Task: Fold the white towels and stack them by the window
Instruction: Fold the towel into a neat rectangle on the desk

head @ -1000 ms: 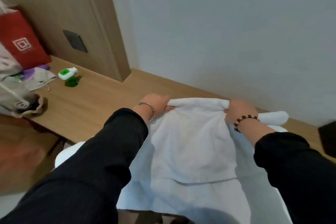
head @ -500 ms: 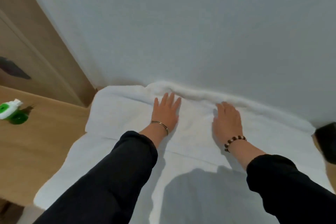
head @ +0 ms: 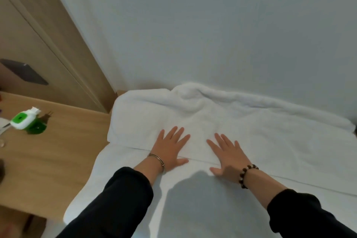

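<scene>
Left grip [head: 170,150] wide and flat: fingers straight and spread, palm down on the white towel [head: 270,133], holding nothing. Right grip [head: 229,157] the same: wide, fingers spread, palm pressed flat on the towel, nothing pinched. The two grips are side by side, near but apart, thumbs pointing toward each other. Both lie across the near edge of the towel's folded-over top layer, fingertips on the top layer, heels of the palms on the layer below. Thin metal bangle [head: 157,160] on left wrist, dark beaded bracelet [head: 246,173] on right wrist, black sleeves [head: 123,201] on both arms. Towel is spread on the wooden counter [head: 48,160], its far edge bunched into a ridge touching the pale wall [head: 212,25], left end of the fold rounded, near the wood panel [head: 48,44]. A shadow falls on the near part of the towel between the arms. Well left of the towel on the counter: a green-and-white bottle [head: 24,120] lying down, with a green round piece [head: 36,128] just beside it; whether they touch, cannot tell. Dark rectangular plate [head: 25,72] on the wood panel above
</scene>
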A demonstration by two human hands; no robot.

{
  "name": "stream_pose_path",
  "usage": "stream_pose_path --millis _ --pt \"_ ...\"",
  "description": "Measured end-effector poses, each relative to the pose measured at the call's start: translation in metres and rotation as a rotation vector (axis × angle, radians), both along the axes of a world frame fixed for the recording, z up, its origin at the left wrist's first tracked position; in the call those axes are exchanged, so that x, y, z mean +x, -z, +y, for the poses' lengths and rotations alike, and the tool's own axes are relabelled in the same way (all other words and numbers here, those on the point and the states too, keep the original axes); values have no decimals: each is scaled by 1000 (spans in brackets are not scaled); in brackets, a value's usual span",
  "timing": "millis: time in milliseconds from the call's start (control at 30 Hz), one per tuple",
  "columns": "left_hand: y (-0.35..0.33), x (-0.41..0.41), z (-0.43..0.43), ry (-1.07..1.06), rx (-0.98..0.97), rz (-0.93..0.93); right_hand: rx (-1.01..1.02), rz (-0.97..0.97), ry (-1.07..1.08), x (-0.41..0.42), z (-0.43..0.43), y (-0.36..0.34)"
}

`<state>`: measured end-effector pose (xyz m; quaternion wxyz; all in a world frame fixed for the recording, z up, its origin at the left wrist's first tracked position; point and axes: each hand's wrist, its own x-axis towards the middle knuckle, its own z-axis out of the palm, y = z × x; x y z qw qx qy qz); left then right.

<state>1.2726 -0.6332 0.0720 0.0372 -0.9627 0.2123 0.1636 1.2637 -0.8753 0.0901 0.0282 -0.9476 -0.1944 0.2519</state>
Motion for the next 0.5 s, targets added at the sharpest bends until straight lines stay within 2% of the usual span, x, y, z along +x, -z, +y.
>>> stream_pose_path --millis 233,433,500 --pt "3 12 26 30 3 -248 -87 -62 84 -1 -3 -6" --pt "-14 20 47 -96 19 -304 -83 -241 198 -3 -11 -9" --pt "-26 26 47 -96 -17 -335 -71 -397 209 2 -9 -24"
